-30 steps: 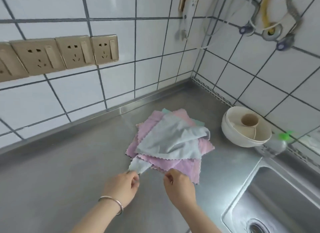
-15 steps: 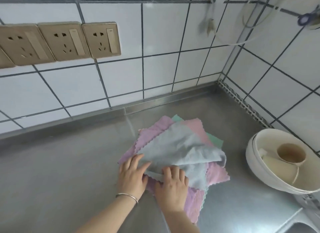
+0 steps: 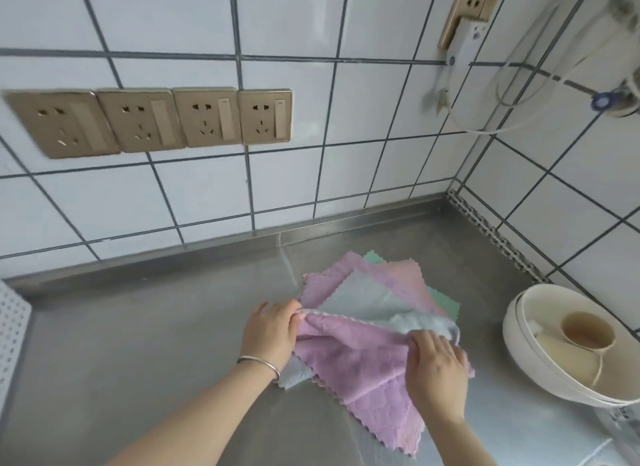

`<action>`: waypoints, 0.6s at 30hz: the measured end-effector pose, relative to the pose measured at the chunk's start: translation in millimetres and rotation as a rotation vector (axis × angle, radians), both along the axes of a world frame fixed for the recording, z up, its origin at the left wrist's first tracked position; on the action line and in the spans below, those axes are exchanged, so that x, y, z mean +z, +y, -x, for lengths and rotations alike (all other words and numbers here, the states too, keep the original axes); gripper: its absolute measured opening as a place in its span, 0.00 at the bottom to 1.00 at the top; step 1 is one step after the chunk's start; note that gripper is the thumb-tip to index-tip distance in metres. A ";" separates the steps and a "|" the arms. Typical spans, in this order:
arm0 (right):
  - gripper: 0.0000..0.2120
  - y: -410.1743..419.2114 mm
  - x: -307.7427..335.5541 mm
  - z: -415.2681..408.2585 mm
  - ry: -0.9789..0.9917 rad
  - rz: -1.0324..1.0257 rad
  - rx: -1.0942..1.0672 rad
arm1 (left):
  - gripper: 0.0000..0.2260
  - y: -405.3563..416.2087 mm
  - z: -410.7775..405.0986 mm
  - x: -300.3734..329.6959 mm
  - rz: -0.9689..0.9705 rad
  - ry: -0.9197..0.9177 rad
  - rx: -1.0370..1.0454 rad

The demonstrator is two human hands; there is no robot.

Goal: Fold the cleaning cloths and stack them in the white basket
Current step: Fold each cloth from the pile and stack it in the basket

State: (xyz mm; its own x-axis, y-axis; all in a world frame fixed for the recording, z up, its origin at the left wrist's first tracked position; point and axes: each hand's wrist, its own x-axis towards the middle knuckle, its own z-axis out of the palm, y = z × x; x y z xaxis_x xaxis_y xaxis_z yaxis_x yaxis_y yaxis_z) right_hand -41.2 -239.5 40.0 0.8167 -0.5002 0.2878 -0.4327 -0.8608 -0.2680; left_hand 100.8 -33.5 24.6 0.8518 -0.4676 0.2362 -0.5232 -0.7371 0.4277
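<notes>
Your left hand (image 3: 273,330) pinches the scalloped edge of a pink cloth (image 3: 363,372) at its left end, and your right hand (image 3: 436,368) grips the same edge further right, fingers curled over it. That cloth drapes toward you across a pile of cloths (image 3: 377,292) on the steel counter (image 3: 138,361): grey, pink and green layers show. A white perforated basket (image 3: 12,330) sits at the far left edge. A cream bowl (image 3: 526,347) holding a cup (image 3: 585,334) stands to the right.

Bright even light, soft shadows, slight blur, wide-angle bend at edges, mild glare on steel
</notes>
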 end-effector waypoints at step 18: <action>0.07 186.3 166.7 -139.3 -0.190 -0.378 0.500 | 0.07 293.9 -47.9 173.1 0.245 -0.142 0.472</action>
State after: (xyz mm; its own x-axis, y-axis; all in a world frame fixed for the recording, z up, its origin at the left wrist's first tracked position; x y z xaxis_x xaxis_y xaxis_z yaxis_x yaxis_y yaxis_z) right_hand 98.0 -53.3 206.7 0.9292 -0.1679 0.3293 0.0806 -0.7773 -0.6239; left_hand 148.7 260.4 197.7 0.9077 0.0402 0.4178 -0.2252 -0.7933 0.5656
